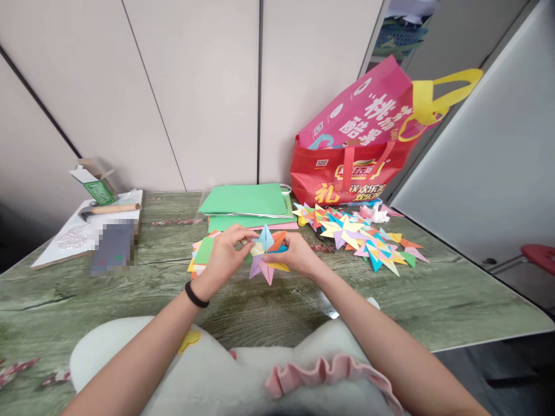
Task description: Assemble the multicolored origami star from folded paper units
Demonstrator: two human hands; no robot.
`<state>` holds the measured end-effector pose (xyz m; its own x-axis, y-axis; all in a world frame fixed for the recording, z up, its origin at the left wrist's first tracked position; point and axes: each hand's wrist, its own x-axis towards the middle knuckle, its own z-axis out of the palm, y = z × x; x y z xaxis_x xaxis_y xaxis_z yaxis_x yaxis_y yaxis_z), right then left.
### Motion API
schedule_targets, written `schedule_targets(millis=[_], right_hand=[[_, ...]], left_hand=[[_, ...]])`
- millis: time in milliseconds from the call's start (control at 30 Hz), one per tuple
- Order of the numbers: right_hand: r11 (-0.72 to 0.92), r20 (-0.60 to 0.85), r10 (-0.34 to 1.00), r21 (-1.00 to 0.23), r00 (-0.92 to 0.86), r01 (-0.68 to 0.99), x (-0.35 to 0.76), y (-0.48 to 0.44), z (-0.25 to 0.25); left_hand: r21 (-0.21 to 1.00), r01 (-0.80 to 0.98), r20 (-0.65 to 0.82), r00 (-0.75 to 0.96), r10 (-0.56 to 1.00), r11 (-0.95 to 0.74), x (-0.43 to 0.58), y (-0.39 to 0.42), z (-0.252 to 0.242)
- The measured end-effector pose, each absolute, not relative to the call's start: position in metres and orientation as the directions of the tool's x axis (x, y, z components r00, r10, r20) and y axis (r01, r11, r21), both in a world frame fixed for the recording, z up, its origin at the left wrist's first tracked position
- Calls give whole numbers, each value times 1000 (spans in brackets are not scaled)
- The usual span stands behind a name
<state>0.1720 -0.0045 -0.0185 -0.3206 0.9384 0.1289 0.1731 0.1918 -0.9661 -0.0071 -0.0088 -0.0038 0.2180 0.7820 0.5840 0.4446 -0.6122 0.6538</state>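
Between my two hands, above the table, is a folded paper star (267, 261) with blue, orange, yellow, purple and cream points. My left hand (228, 249), with a black band at the wrist, pinches the cream point on its left side. The fingers of my right hand (297, 253) close on the right side, by the orange, blue and yellow points. Just behind my left hand lies a stack of coloured paper squares (203, 253), partly covered by that hand. Several finished-looking paper stars (344, 230) lie in a pile to the right.
Green sheets in a clear sleeve (243, 199) lie at the back. A red gift bag (321, 173) with a pink bag (368, 110) stands at the back right. On the left are a white board (52, 245), a hammer (110, 209), a small green box (99, 188) and a blurred dark object (113, 247).
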Motion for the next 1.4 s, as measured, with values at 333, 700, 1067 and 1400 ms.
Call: schedule_targets(millis=[333,700,1067,1400], right_hand=[[213,141,937,-956,-318,202,172,-2,-22],[186,122,939,-967,-321,176,172,-4,-19],[166,98,939,-969,-331,185,172,-4,-18],[135,82,925,-983,-371,121,175,-1,-24]], left_hand=[[637,457,591,228,774,-621,-7,-8,-4],[618,458,594,260,761,-639,-7,-9,-4],[642,446,576,256,776,-624,-7,-9,-4],[699,412,526,256,811,-584,-6,-9,-4]])
